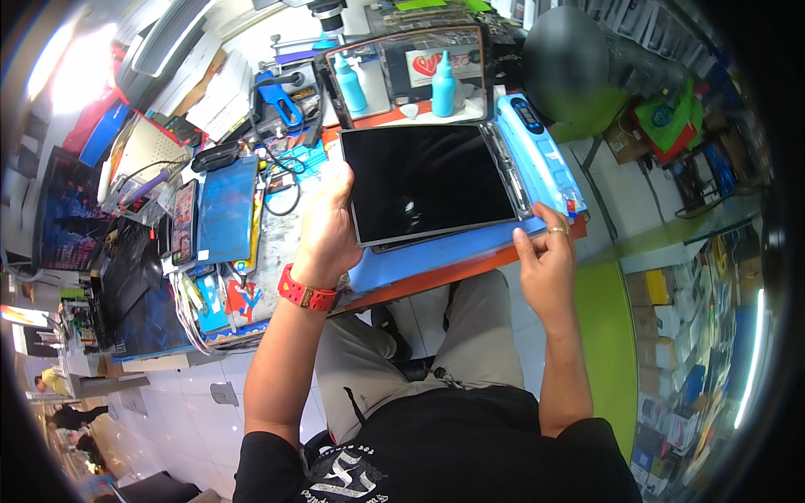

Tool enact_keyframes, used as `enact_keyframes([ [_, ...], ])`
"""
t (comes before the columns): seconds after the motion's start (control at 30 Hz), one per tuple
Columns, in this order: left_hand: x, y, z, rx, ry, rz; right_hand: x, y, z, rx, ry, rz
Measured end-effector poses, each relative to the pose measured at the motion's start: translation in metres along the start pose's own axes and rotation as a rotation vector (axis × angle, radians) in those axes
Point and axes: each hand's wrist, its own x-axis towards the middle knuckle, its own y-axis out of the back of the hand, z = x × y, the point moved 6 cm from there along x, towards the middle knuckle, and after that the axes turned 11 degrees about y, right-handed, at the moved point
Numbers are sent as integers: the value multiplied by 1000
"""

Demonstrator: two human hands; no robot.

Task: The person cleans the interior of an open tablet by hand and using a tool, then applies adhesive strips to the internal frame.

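A black LCD screen panel (428, 184), flat and rectangular, is held slightly tilted over a blue mat (419, 261) near the bench's front edge. My left hand (329, 220) grips its left side, thumb along the front edge and the other fingers out of sight behind. A narrow strip (508, 172) of circuit board runs along the panel's right side. At the lower right corner my right hand (549, 251) is closed, thumb and index finger pinching the edge; the exact contact is partly hidden. Right of the panel lies a long light-blue device (541, 151) with a small display.
Two turquoise squeeze bottles (444, 86) stand behind the panel. To the left are a blue flat panel (226, 210), a phone (184, 222), cables and a blue-handled tool (281, 105). A computer mouse (148, 262) and monitor (71, 214) are farther left. A lime-green surface (599, 352) curves at right.
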Motion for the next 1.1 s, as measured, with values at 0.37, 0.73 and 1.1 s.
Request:
enact_keyframes([
  [0.37,-83,35,29,-94,-55,55,-12,9,-14,46,17,48],
  [0.73,-222,108,60,-212,-110,140,-36,-114,-166,1361,-478,-465],
  [1.1,-403,270,136,-131,-304,412,-92,-291,-318,1195,-614,-943],
])
